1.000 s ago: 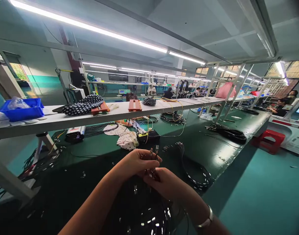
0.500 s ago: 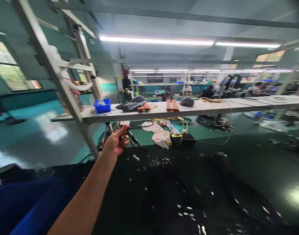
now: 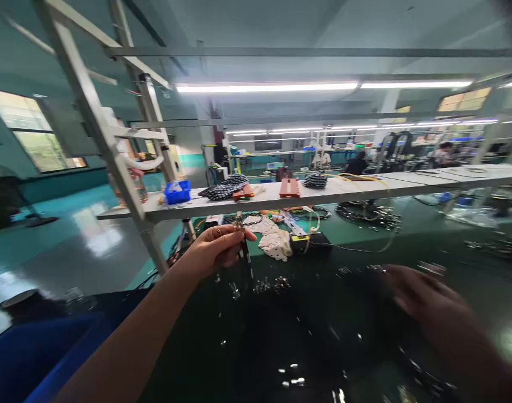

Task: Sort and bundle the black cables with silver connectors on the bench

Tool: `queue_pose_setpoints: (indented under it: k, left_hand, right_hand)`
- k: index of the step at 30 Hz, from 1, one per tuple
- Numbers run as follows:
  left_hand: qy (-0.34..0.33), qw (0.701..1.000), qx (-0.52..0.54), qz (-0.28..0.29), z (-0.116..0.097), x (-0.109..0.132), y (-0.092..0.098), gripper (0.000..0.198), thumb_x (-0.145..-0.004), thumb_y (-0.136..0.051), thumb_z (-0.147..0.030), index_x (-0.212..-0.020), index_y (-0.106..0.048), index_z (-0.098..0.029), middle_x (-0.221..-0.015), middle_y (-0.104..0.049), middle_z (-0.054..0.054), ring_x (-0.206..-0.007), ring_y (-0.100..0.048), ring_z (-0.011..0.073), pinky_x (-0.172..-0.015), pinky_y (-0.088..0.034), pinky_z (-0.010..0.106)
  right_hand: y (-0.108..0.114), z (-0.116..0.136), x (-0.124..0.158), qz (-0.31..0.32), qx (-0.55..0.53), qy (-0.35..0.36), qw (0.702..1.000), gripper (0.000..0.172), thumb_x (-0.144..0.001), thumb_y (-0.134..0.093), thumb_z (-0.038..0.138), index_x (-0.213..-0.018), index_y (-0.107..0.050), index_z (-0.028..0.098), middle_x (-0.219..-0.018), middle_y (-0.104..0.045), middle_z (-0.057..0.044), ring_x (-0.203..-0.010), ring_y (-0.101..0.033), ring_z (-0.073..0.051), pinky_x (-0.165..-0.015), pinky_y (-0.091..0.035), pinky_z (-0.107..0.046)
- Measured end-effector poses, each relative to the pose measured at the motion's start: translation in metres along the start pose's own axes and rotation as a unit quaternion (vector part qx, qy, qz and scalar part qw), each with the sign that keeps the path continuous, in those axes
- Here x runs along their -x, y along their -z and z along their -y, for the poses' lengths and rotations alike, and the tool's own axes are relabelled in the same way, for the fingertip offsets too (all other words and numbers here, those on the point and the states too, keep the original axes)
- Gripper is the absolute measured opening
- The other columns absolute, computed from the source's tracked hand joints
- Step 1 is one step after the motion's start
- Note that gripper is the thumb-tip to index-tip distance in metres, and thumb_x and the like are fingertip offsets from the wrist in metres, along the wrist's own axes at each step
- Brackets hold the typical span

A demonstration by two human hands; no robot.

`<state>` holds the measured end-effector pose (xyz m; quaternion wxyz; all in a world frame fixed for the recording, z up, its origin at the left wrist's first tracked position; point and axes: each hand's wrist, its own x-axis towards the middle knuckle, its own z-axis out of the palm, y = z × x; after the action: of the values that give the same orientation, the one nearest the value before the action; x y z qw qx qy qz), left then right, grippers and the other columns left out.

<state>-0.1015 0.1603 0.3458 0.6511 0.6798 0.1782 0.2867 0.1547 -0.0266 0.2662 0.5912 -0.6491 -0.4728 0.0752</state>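
My left hand [image 3: 222,245] is closed around several short black cables [image 3: 246,258]. Their metal connector ends stick up past the thumb, and the dark lengths hang below the fingers. On the right, my right hand [image 3: 426,294] is smeared by motion, so its fingers do not show clearly. It is nearest to a row of small metal cable ends [image 3: 376,268] on the dark green bench [image 3: 289,324]. Between the two hands lies a loose group of small metal connectors [image 3: 272,285]. More shiny metal pieces [image 3: 295,382] are scattered nearer to me.
A white shelf [image 3: 256,204] spans the bench, held by a metal frame [image 3: 108,151]. On it are a blue bin [image 3: 177,192] and orange blocks [image 3: 290,188]. Below lie a spotted cloth [image 3: 275,243], a black box [image 3: 312,244] and coiled cables [image 3: 367,215]. A blue container [image 3: 41,347] stands at lower left.
My right hand has come into view over the right side of the bench. My left hand has shifted right, and the cables in it now point upright with their metal ends up.
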Motion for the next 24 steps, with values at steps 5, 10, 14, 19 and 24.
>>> queue_pose_setpoints:
  k: [5,10,14,19,24]
  left_hand:
    - [0.016,0.986,-0.119,0.119,-0.022,-0.019,-0.063,0.029,-0.074,-0.060,-0.037,-0.093,-0.067,-0.016,-0.051,-0.036,-0.003,-0.044,-0.029,0.0060,-0.040,-0.020,0.019]
    - [0.007,0.979,-0.183,0.093,-0.017,-0.029,-0.080,0.031,-0.074,-0.060,-0.042,-0.086,-0.068,-0.015,-0.049,-0.038,-0.003,-0.041,-0.027,0.0049,-0.039,-0.015,0.020]
    - [-0.014,0.991,-0.131,0.036,-0.008,-0.035,-0.080,0.029,-0.073,-0.061,-0.041,-0.083,-0.067,-0.015,-0.046,-0.034,-0.005,-0.039,-0.026,0.0040,-0.038,-0.015,0.020]
    - [-0.092,0.996,0.006,-0.008,-0.016,-0.043,-0.074,0.023,-0.074,-0.062,-0.034,-0.085,-0.066,-0.015,-0.047,-0.022,-0.008,-0.038,-0.018,0.0024,-0.037,-0.014,0.019]
    - [-0.057,0.996,0.037,0.055,-0.018,-0.050,-0.072,0.024,-0.073,-0.062,-0.033,-0.086,-0.066,-0.014,-0.047,-0.022,-0.007,-0.038,-0.016,0.0030,-0.037,-0.015,0.019]
  right_hand:
    - [-0.034,0.054,-0.009,0.155,-0.164,-0.041,0.973,0.032,-0.070,-0.066,0.043,-0.089,-0.067,0.018,-0.071,-0.057,-0.002,-0.062,-0.050,-0.013,-0.056,-0.041,-0.025]
    - [-0.062,0.062,-0.014,0.175,-0.213,-0.073,0.958,0.026,-0.068,-0.066,0.037,-0.076,-0.062,0.012,-0.058,-0.041,0.003,-0.051,-0.033,-0.007,-0.047,-0.027,-0.021]
    - [-0.056,0.047,-0.010,0.192,-0.167,-0.046,0.966,0.026,-0.078,-0.056,0.038,-0.069,-0.054,0.013,-0.054,-0.030,0.005,-0.050,-0.025,-0.007,-0.045,-0.021,-0.022]
    - [-0.052,0.036,-0.007,0.281,-0.131,-0.035,0.950,0.028,-0.081,-0.052,0.035,-0.062,-0.049,0.014,-0.057,-0.031,0.004,-0.052,-0.026,-0.008,-0.047,-0.023,-0.022]
    - [-0.049,0.040,-0.015,0.192,-0.167,-0.032,0.967,0.027,-0.079,-0.057,0.039,-0.087,-0.063,0.014,-0.062,-0.041,0.002,-0.055,-0.033,-0.009,-0.051,-0.030,-0.022]
